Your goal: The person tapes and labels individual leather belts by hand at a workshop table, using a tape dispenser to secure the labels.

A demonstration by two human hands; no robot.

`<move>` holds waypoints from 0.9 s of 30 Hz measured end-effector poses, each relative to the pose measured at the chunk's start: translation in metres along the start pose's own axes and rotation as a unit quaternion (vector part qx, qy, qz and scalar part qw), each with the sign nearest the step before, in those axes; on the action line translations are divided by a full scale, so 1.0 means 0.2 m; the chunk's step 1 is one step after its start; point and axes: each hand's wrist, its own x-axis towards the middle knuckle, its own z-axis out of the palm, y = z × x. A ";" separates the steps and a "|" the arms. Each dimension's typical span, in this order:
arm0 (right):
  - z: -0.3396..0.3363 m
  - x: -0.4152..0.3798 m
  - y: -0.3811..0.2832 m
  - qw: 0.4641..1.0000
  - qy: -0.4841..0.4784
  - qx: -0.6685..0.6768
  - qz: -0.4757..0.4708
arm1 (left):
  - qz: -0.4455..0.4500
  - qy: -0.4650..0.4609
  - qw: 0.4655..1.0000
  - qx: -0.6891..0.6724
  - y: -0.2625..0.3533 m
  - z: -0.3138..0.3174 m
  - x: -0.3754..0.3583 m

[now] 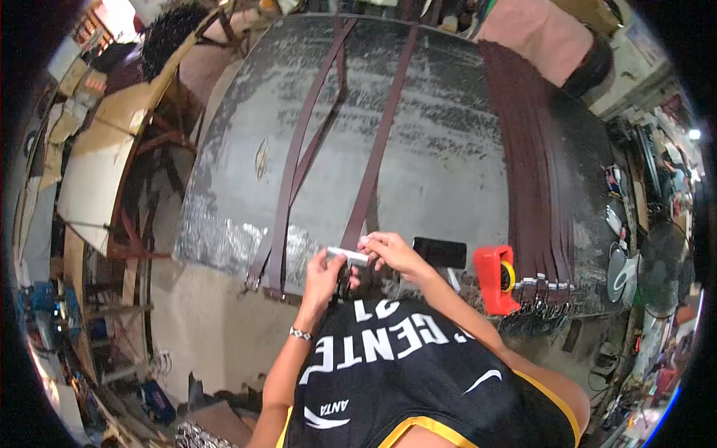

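Note:
At the near edge of the table, my left hand point(323, 276) pinches a dark maroon strap point(377, 160) near its end, together with a small white strip point(345, 254). Fingers closed, my right hand point(396, 254) grips the right end of that same strip, where it crosses the strap. The strap runs away from me to the far edge of the table. Left of it, more maroon straps point(282, 201) lie lengthwise, partly crossing, with metal fittings point(252, 282) at the near edge. My fingers hide much of the held strap's end.
A black phone point(441, 252) and a red tape dispenser point(494, 278) with a yellow roll lie right of my hands. Beyond them a thick row of maroon straps point(534, 172) covers the dark worn table point(441, 172). Scissors point(626, 278) lie at the right edge. People sit at the far side.

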 end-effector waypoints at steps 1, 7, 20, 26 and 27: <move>0.04 -0.03 -0.02 1.000 -0.013 -0.007 -0.007 | 0.004 -0.002 1.000 0.002 0.03 0.01 -0.02; 0.08 -0.13 -0.04 0.999 -0.031 0.014 -0.034 | 0.035 -0.007 0.999 -0.007 0.06 0.05 -0.08; 0.12 -0.26 -0.14 0.998 -0.012 0.023 -0.062 | 0.061 -0.009 0.998 0.025 0.19 0.13 -0.20; 0.15 -0.32 -0.18 0.981 0.028 0.026 -0.188 | 0.090 -0.022 0.995 0.021 0.27 0.18 -0.26; 0.15 -0.34 -0.19 0.979 0.062 -0.001 -0.192 | 0.088 -0.022 0.996 0.027 0.29 0.20 -0.27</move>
